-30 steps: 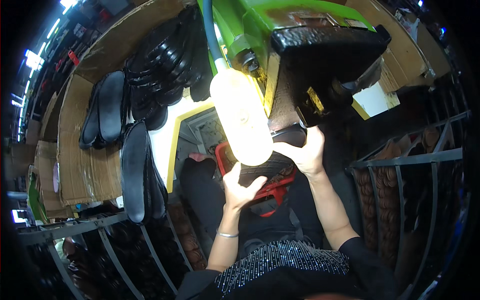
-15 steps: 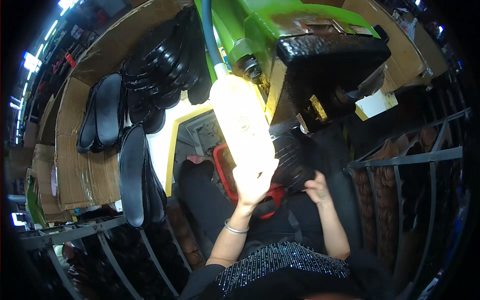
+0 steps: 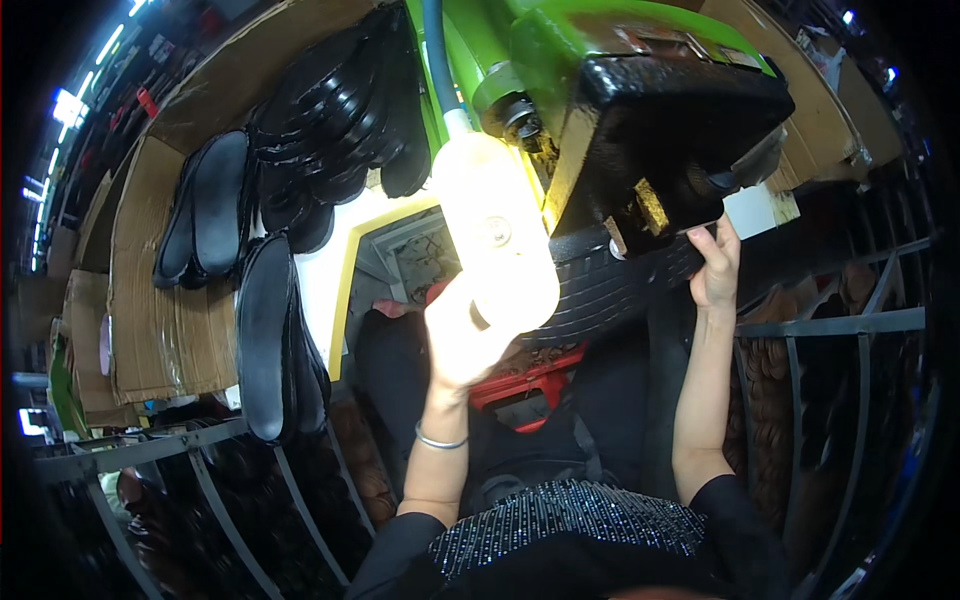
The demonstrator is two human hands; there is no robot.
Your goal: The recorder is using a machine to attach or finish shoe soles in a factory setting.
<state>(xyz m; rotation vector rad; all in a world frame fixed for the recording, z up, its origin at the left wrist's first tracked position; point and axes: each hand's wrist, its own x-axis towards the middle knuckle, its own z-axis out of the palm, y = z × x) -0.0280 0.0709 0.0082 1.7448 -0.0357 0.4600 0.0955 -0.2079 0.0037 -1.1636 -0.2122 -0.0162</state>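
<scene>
Two hands [image 3: 459, 338] [image 3: 714, 270], one ridged sole [image 3: 610, 295], one lamp [image 3: 495, 235] (piled soles [image 3: 335, 110] overlap, uncountable).

Lamp [image 3: 495, 225] partly hides left hand [image 3: 458, 345], ribbed black piece [image 3: 620, 288]; green machine [image 3: 562, 50] cut off.

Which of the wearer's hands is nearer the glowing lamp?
Left. The left hand is at the lower end of the lamp, partly hidden by it; the right hand is well off to the right, by the right end of the ridged black sole.
</scene>
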